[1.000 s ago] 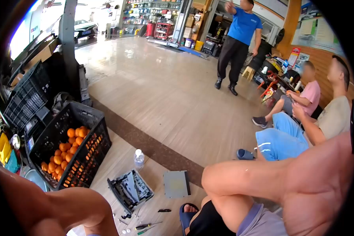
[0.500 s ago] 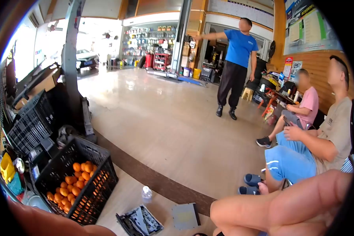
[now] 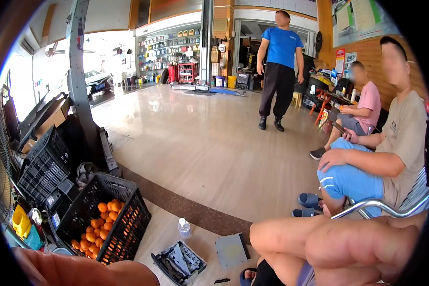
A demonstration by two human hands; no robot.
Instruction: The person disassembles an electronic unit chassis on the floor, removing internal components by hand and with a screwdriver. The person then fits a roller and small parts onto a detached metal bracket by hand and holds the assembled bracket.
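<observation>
My left hand (image 3: pixel 86 272) is very near the camera at the bottom left. Only a blurred part of it shows, and its fingertips are cut off by the edge. My right hand (image 3: pixel 362 240) looms large at the lower right, its fingers bent and pressed together; what they hold, if anything, is hidden. Beyond the left hand stands a black plastic crate (image 3: pixel 139 209) with many oranges (image 3: pixel 97 231) in it. On the floor between the hands lie a black tray of grey parts (image 3: pixel 180 263) and a flat grey metal box (image 3: pixel 231 250). A clear bottle (image 3: pixel 184 229) stands behind them.
A person in a blue shirt (image 3: pixel 282 47) stands on the tiled floor. Two seated people, in pink (image 3: pixel 369 102) and beige (image 3: pixel 405 128), are on the right, near a metal chair arm (image 3: pixel 367 204). Another black crate (image 3: pixel 45 159) leans by a post (image 3: pixel 81 71) on the left.
The person in blue has lowered the outstretched arm. The seated person in beige now has one hand on the knee. My view has shifted, and more of my left hand shows.
</observation>
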